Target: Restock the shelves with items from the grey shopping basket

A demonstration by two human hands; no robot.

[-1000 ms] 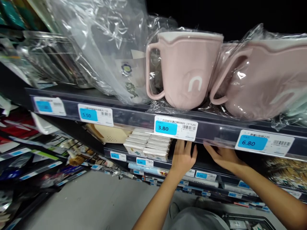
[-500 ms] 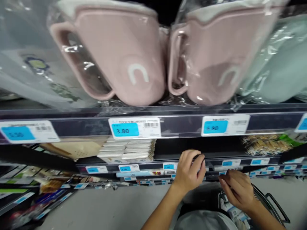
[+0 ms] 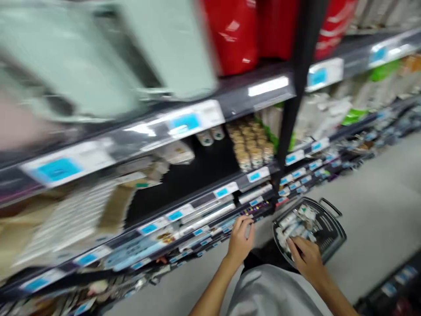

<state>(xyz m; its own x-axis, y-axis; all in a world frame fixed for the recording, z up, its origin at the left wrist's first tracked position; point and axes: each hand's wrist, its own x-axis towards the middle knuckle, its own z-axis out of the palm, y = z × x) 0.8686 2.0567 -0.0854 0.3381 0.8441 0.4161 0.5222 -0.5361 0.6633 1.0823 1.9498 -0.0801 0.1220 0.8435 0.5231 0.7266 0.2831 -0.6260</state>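
My left hand [image 3: 241, 239] is raised in front of the lower shelves, its fingers loosely bent and the thumb apart from them. I see nothing in it. Lower right, my right hand [image 3: 305, 254] hovers over the near side of a black shopping basket [image 3: 332, 235]. Its fingers are half curled, a little apart, with nothing visible in them. Inside the basket lie several white wrapped packages [image 3: 296, 224], too blurred to name. Whether the right hand touches them I cannot tell.
Pale green mugs [image 3: 98, 57] in plastic and red packages [image 3: 230, 39] fill the upper shelf. Below are a white stack [image 3: 72, 224], rows of small gold-topped items [image 3: 250, 145] and price labels [image 3: 186, 123]. A dark post [image 3: 292, 101] divides the shelving; grey floor [image 3: 378, 197] lies right.
The view has swung right along the shelves, from pink mugs to green mugs and red packages. More of the basket now shows. My right hand has come over it; my left hand stays raised.
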